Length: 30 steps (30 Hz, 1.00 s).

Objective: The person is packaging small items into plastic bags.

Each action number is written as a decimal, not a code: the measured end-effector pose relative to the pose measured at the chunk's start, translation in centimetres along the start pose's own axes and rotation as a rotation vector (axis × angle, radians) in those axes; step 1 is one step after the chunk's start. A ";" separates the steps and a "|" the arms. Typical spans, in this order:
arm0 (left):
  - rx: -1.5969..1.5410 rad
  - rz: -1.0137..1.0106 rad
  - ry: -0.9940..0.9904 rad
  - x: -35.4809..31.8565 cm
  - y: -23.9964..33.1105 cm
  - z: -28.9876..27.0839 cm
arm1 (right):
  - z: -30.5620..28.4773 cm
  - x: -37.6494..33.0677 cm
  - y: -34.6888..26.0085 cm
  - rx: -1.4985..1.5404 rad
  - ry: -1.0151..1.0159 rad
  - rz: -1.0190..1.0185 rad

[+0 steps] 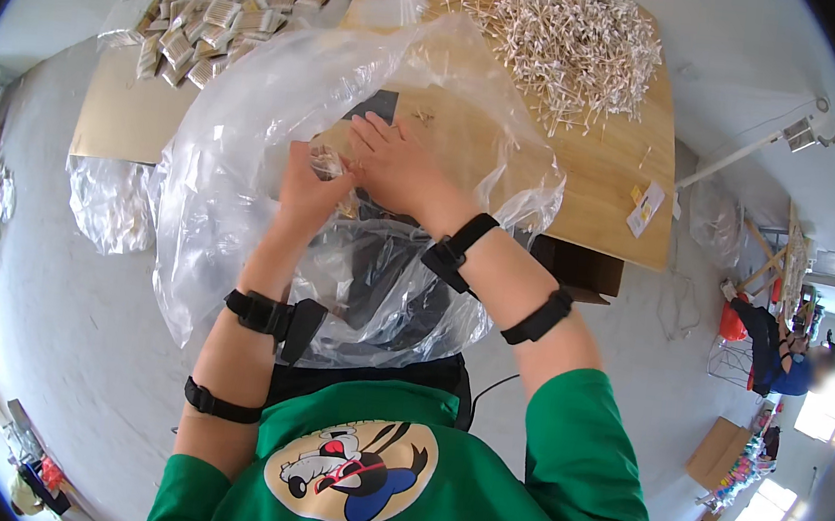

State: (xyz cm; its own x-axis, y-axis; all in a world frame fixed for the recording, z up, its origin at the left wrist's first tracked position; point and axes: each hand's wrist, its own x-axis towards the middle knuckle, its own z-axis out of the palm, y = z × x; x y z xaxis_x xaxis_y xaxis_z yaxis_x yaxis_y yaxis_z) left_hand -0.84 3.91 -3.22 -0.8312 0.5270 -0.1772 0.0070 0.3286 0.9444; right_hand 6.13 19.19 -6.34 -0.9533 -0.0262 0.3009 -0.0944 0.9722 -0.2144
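A large clear plastic bag (215, 171) spreads over my lap and the near table edge, its mouth opened wide around both hands. Inside that opening, my left hand (310, 190) is closed, thumb and fingers curled about a crumpled piece of clear plastic film (327, 162). Close beside it on the right is my right hand (396, 166), palm down, its fingers stretched toward the upper left. The right thumb side lies near the left fingertips. A dark flat piece (377, 105) shows on the table just beyond the right fingers.
A heap of loose cotton swabs (579, 45) covers the far right of the wooden table (624, 205). Many bagged swab packs (230, 11) lie at the far left. A card (646, 208) rests near the right edge; a cardboard box (577, 269) is below. Another person (781, 351) sits far right.
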 end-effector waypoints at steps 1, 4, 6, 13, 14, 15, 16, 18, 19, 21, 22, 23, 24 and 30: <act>-0.003 -0.012 -0.028 0.6 -0.9 0.0 | 0.7 0.3 0.1 -0.036 -0.068 0.021; 0.123 0.018 -0.006 2.0 -3.7 0.2 | 0.6 0.0 0.0 -0.171 -0.137 0.057; 0.247 0.059 0.035 2.3 -4.9 0.4 | 0.8 -0.7 0.8 -0.207 -0.158 0.087; 0.315 -0.040 -0.027 2.0 -2.9 0.9 | -0.8 -2.8 5.2 -0.130 -0.002 0.205; 0.356 -0.057 -0.018 1.9 -2.6 0.7 | -1.5 -2.0 5.1 -0.124 -0.005 0.196; 0.357 -0.064 -0.010 1.8 -2.3 0.5 | -2.3 -1.2 5.3 -0.092 -0.082 0.351; 0.335 -0.108 -0.022 1.8 -2.0 0.5 | -2.9 -0.6 5.4 -0.065 -0.157 0.512; 0.315 -0.154 -0.032 1.7 -2.0 0.3 | -2.7 0.1 6.1 -0.133 -0.144 0.491; 0.312 -0.151 -0.040 1.7 -2.0 0.3 | -2.6 0.4 6.8 -0.207 -0.125 0.471; 0.308 -0.145 -0.046 1.8 -2.0 0.2 | -1.8 0.8 7.9 -0.199 -0.097 0.428; 0.317 -0.176 -0.046 1.8 -2.0 0.3 | -1.7 1.1 8.1 -0.188 -0.075 0.384; 0.325 -0.207 -0.047 1.8 -1.9 0.3 | -1.7 1.4 8.4 -0.187 -0.077 0.380; 0.323 -0.211 -0.044 1.9 -1.9 0.3 | -1.7 1.7 8.7 -0.176 -0.110 0.354; 0.325 -0.252 -0.099 1.9 -0.2 0.2 | -1.0 2.6 9.6 -0.209 -0.177 0.237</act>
State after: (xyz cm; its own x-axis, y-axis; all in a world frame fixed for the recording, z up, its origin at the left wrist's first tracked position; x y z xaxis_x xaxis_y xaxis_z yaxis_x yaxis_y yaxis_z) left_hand -2.32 5.03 -3.82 -0.7720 0.4661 -0.4322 -0.0017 0.6784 0.7347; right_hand 3.03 28.71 -6.71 -0.9784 0.1832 0.0959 0.1782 0.9822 -0.0585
